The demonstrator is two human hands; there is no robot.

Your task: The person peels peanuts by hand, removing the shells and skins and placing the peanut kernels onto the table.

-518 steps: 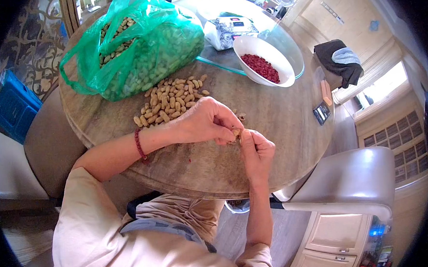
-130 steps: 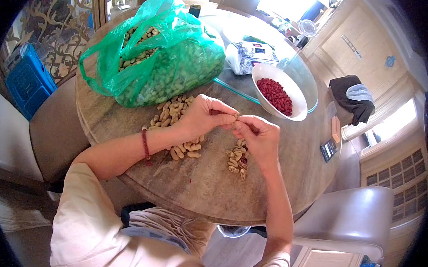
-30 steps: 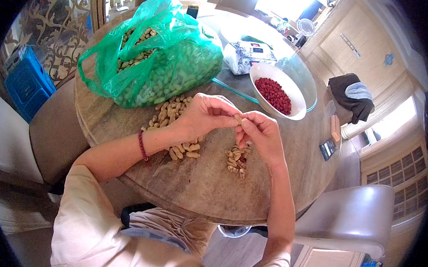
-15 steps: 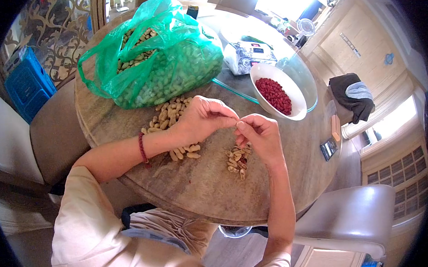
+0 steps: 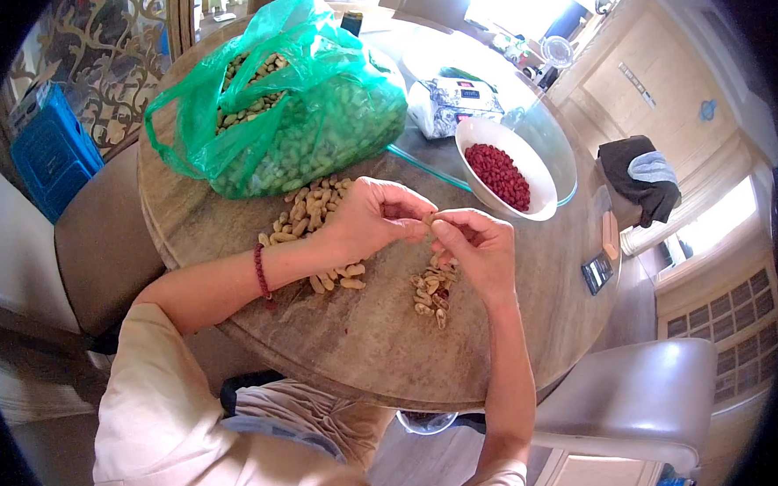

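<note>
My left hand (image 5: 372, 217) and my right hand (image 5: 479, 245) meet fingertip to fingertip above the table, both closed in a pinch. Between them a small bit of a peanut (image 5: 430, 216) shows, mostly covered by the fingers. Under my left hand and wrist lies a pile of unshelled peanuts (image 5: 304, 210), partly hidden by the forearm. Below my right hand sits a small heap of broken peanut shells (image 5: 431, 295). Red shelled peanuts (image 5: 497, 176) fill the bottom of a white bowl (image 5: 541, 202) beyond my right hand.
A green plastic bag (image 5: 313, 141) full of peanuts stands on the round table (image 5: 358, 333). Behind the bowl are a white patterned pack (image 5: 457, 107) and a clear lid-like dish. A phone (image 5: 597, 272) lies near the right edge. A chair (image 5: 625, 389) stands at the right.
My right hand has shifted slightly to the right, and my fingertips have parted a little, showing more of the peanut between them. The piles look the same.
</note>
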